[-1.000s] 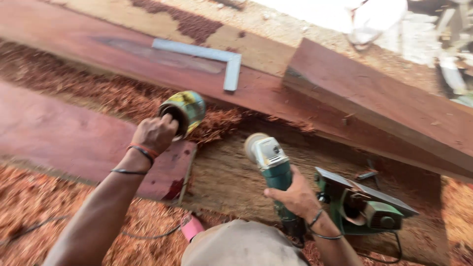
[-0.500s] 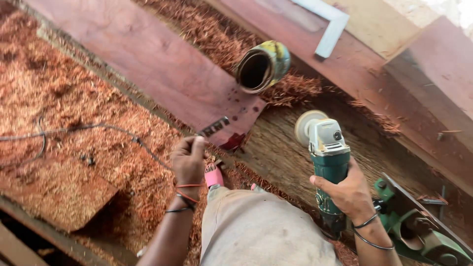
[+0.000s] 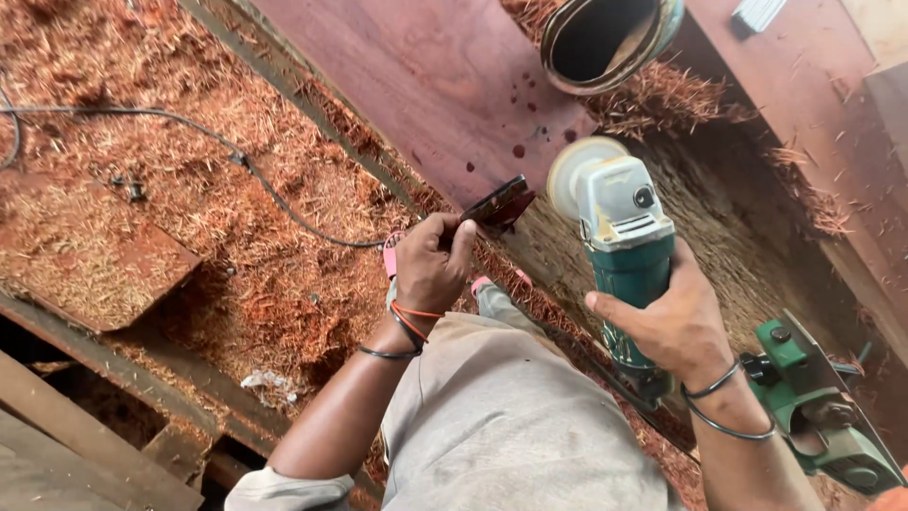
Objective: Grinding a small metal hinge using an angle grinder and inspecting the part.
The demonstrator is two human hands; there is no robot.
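My right hand is wrapped tight around the green body of the angle grinder, its pale round disc pointing far from me. My left hand pinches a small dark flat piece at the near corner of the smooth reddish plank, just left of the disc. Coarse red shavings lie left; an open tin sits beyond.

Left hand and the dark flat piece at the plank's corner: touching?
Touching. The head view shows the left hand with its fingers closed on the near end of the dark flat piece, no gap visible.
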